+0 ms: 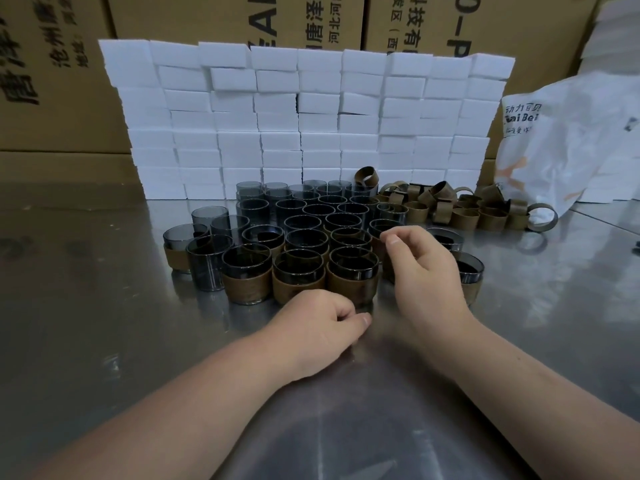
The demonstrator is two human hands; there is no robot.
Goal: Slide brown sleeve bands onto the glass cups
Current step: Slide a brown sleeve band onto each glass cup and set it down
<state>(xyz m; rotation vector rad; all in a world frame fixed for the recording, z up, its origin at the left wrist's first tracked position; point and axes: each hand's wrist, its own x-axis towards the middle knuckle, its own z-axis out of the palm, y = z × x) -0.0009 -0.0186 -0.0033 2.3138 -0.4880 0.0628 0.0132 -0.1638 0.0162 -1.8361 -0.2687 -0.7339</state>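
Several dark glass cups (301, 223) stand packed together on the steel table (104, 306). The front rows, such as the cup at the front left (246, 275), wear brown sleeve bands; cups further back and at the left (209, 216) are bare. A heap of loose brown sleeve bands (460, 206) lies behind and to the right. My left hand (318, 330) rests on the table just in front of the banded cups, fingers curled, holding nothing. My right hand (424, 268) hovers over the right side of the cluster, fingers loosely bent and empty, hiding some cups.
A wall of stacked white foam blocks (304, 123) stands behind the cups. Cardboard boxes (52, 71) rise behind it. A crumpled white plastic bag (571, 147) sits at the right. Bare steel table stretches to the left and toward me.
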